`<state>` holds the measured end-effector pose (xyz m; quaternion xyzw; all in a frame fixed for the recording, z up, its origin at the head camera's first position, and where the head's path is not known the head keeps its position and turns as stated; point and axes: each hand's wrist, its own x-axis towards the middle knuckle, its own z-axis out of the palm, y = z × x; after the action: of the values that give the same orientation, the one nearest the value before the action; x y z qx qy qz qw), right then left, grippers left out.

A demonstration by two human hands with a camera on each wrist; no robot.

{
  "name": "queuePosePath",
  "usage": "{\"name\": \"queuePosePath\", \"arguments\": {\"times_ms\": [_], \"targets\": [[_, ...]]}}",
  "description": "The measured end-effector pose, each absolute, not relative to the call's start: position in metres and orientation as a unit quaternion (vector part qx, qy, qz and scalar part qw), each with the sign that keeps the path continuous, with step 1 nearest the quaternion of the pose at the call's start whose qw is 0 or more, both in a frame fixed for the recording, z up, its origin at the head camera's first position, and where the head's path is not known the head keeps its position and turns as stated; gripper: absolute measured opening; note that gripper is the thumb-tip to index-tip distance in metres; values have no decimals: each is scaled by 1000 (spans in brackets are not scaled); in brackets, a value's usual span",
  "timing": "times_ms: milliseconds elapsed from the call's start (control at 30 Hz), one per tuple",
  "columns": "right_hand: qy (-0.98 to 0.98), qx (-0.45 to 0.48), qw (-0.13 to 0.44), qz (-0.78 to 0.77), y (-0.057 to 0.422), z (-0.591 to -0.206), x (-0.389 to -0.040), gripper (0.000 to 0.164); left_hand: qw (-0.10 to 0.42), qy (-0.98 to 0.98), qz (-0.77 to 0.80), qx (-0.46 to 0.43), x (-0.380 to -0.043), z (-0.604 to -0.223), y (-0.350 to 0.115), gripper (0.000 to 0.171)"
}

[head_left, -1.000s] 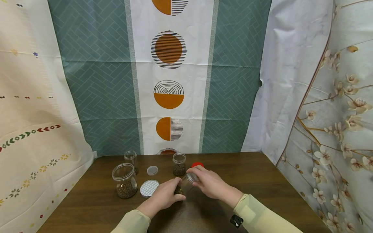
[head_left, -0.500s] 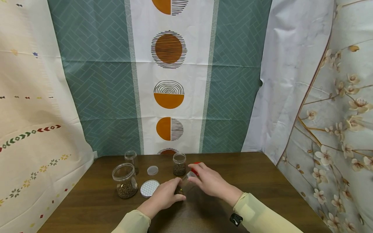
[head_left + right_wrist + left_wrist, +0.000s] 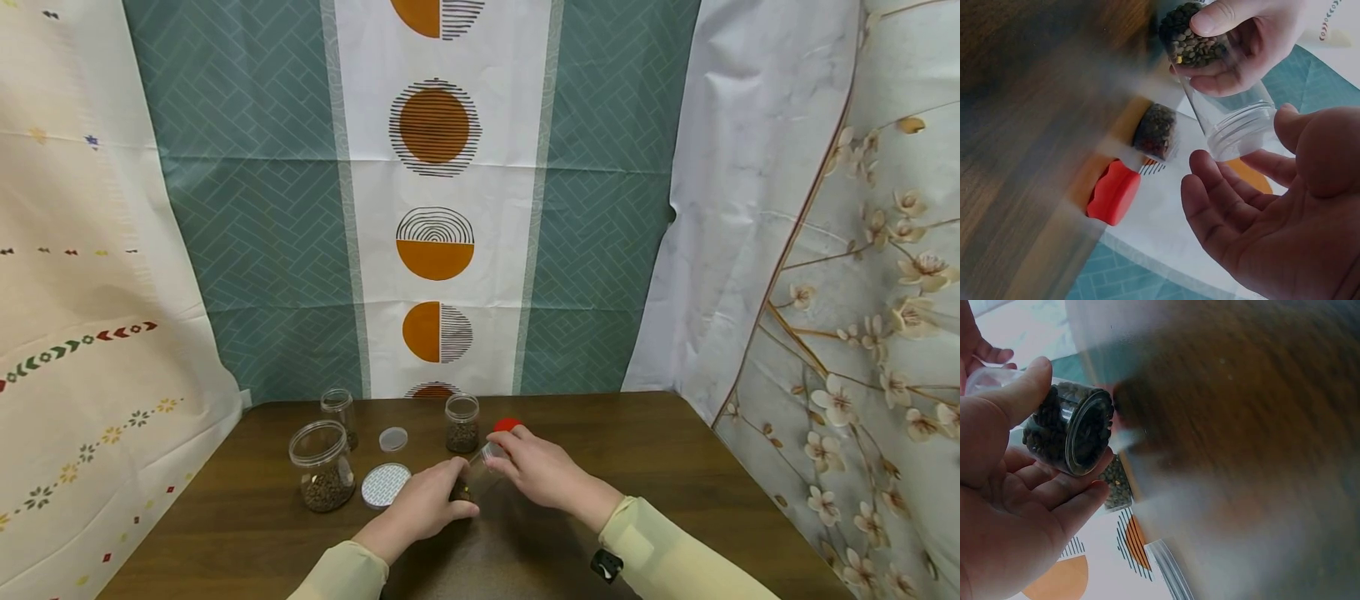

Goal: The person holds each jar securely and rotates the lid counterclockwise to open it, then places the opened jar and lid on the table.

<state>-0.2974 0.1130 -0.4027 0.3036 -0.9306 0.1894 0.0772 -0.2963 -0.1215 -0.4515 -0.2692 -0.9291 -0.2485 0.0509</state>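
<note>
My left hand (image 3: pixel 426 500) grips a clear jar (image 3: pixel 1060 434) by its lower part, thumb on one side and fingers beneath. Small dark brown-green pellets (image 3: pixel 1194 47) lie gathered at the jar's base. The jar leans, with its ridged mouth end up toward my right hand (image 3: pixel 540 471). At that end, my right thumb and fingers pinch the clear lid (image 3: pixel 1244 140) from opposite sides. A red, scalloped-edged piece (image 3: pixel 1113 192) lies on the table just past the right hand.
Behind the hands stands an open jar of pellets (image 3: pixel 461 425). To the left are a large open jar (image 3: pixel 322 471), a narrow jar (image 3: pixel 337 407), a small clear lid (image 3: pixel 392 439) and a larger white-lined lid (image 3: pixel 385 485) on the wooden table (image 3: pixel 637 467). Patterned cloths hang around it.
My right fingers loosened and reached round the lid toward the red piece, then drew back in a little. The left hand and the jar have stayed in place.
</note>
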Motion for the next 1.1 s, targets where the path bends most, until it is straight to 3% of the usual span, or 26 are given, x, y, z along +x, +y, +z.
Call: {"name": "queuePosePath", "arguments": {"times_ms": [1100], "targets": [[-908,363,106,182,119,-403,-295,44,40,-931,-246,-266,-297,-450,-121,52]]}}
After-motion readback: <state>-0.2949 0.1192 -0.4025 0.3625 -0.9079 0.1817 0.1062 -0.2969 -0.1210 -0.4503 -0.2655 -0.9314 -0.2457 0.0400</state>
